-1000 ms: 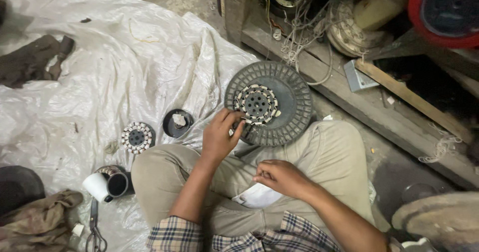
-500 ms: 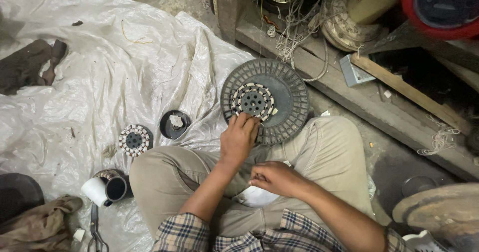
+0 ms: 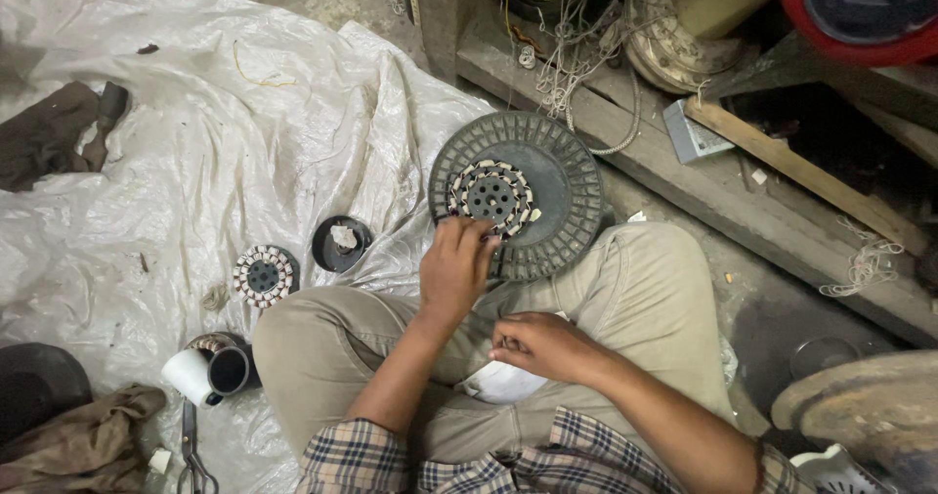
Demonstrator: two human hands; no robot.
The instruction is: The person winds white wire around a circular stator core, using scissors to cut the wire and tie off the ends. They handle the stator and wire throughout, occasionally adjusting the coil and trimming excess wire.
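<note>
Just beyond the left hand (image 3: 455,267), fingertips (image 3: 469,228) spread on round grey housing (image 3: 567,176), touching wound stator (image 3: 491,197). Right hand (image 3: 543,345) loosely curled over lap, nothing visibly held.

A round, dark grey ribbed disc (image 3: 562,176) lies flat on the white plastic sheet, its near edge touching the seated person's knee. At its centre sits a ring of wound coils (image 3: 490,196), white and tan, around a dark perforated hub, slightly toward nine o'clock.
</note>
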